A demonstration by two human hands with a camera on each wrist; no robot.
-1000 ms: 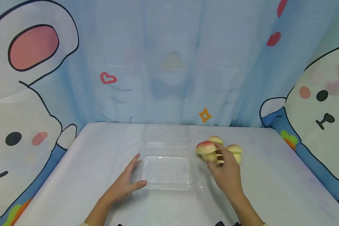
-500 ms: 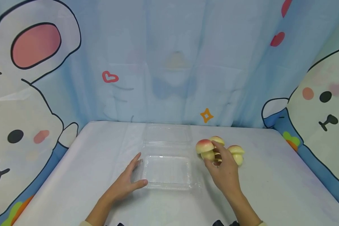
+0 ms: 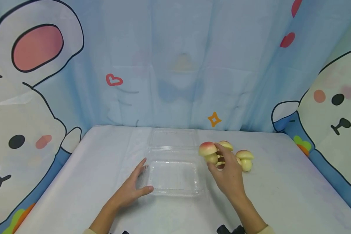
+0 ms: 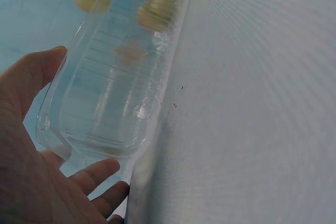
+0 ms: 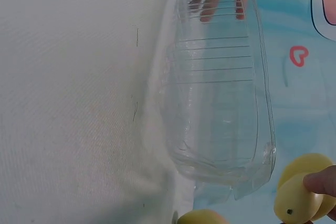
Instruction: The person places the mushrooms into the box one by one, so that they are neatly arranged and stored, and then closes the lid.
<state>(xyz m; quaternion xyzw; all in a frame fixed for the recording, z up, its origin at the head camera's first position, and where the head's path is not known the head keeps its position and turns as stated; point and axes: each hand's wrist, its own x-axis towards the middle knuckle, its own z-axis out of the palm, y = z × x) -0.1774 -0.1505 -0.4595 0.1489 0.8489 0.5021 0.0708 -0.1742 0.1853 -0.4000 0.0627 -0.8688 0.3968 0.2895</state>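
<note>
A clear plastic clamshell box (image 3: 173, 191) lies on the table, its hinged lid (image 3: 173, 138) folded back away from me. My left hand (image 3: 131, 190) rests at the box's left side with its fingers spread; in the left wrist view the thumb (image 4: 51, 59) touches the rim. Between thumb and fingers, my right hand (image 3: 229, 175) pinches a pale yellow mushroom (image 3: 208, 149) with a reddish cap, just right of the box. The right wrist view shows this mushroom (image 5: 296, 198) with its stem end facing the camera.
Behind the right hand stands a second mushroom (image 3: 226, 145), and another mushroom (image 3: 244, 159) is to its right. More yellow shows between the fingers, mostly hidden. A white cloth covers the table (image 3: 283, 182); a blue printed curtain (image 3: 175, 65) hangs behind it.
My right hand has lifted the mushroom slightly and carried it left toward the box, uncovering more of the right-hand mushroom. The left hand stays at the box.
</note>
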